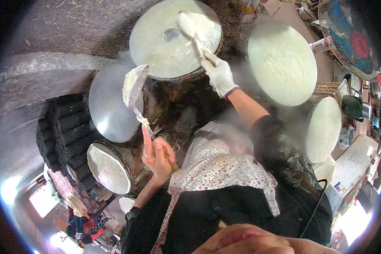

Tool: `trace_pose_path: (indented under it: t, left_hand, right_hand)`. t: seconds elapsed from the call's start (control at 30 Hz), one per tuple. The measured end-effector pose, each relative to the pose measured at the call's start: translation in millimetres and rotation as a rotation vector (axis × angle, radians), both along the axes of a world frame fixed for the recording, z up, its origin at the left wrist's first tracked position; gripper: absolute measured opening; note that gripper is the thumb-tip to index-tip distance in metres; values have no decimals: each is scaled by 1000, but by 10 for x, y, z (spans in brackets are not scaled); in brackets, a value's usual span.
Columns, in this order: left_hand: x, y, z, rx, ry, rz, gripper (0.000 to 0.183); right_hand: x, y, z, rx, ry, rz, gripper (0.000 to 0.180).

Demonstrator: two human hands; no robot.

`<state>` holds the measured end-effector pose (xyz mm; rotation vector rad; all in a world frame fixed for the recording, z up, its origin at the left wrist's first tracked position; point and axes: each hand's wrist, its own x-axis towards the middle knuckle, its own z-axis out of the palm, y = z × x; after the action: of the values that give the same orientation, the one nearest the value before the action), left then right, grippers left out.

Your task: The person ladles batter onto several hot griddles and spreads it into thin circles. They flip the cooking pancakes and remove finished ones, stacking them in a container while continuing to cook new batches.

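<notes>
My bare left hand [158,155] grips the handle of a metal ladle [136,85], which is raised and coated with pale batter. Behind the ladle is a round griddle [111,104] with a bare, shiny grey surface. My right hand [219,74], in a white knitted glove, holds a batter-covered spreading tool [190,27] over the far round griddle [152,54]. Pale, wet batter covers most of that griddle, with a small grey patch showing near its middle. The exact shape of the tool's head is hidden under batter.
Batter-covered griddles stand at the right [282,65], farther right [324,130] and lower left [109,170]. Black briquettes [73,117] are stacked at the left. An electric fan [352,41] stands at upper right. Steam drifts between griddles. People [82,225] are at lower left.
</notes>
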<state>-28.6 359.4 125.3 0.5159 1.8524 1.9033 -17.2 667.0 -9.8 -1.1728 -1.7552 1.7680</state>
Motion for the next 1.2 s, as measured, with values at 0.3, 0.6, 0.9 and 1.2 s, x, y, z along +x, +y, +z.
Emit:
trace_pose_path:
  t: [0.3, 0.6, 0.9, 1.2]
  left_hand:
    - [-76, -329, -38, -45, -26, 138, 58]
    - [-12, -698, -193, -1, -31, 136, 55]
    - [-965, -40, -39, -105, 22, 60, 54]
    - [-1981, 1149, -106, 185, -505, -35, 62]
  right_hand:
    - [1, 381, 31, 168, -50, 0, 43]
    - [293, 163, 133, 184, -139, 14, 41]
    - [-130, 133, 58, 241, -24, 67, 46]
    - [388, 193, 282, 627, -47, 250, 41]
